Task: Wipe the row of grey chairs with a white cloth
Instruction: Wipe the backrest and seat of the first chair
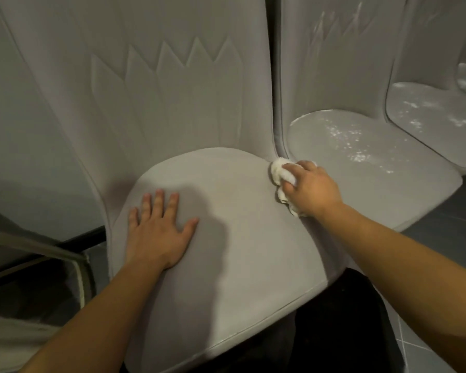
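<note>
Chairs in grey upholstery stand side by side in a row. The nearest chair [226, 251] fills the middle of the view, the second chair [382, 184] is just beside it on the right, and the third chair [428, 122] is beyond that.

The left hand [156, 232] lies flat on the nearest chair's seat, near its left edge. Its palm is down and its fingers are straight and spread, so its grip is fully open and holds nothing. The right hand [310, 189] is at the seat's rear right corner, and its grip is closed with the fingers curled round a bunched white cloth [279, 172]. The cloth presses against the seat's right edge, right at the narrow gap between the nearest chair and the second chair. Parts of it bulge out in front of and under the fingers.

The nearest chair's backrest [167, 84] carries a stitched pattern of pointed, crown-like peaks. White specks [347, 141] are scattered over the second chair's seat, and there are similar marks on its back and on the third chair's seat.

A dark tiled floor [455, 238] shows under the chairs on the right. A metal frame [38, 249] stands at lower left, just beside the nearest chair, in front of a pale wall [24, 135].
</note>
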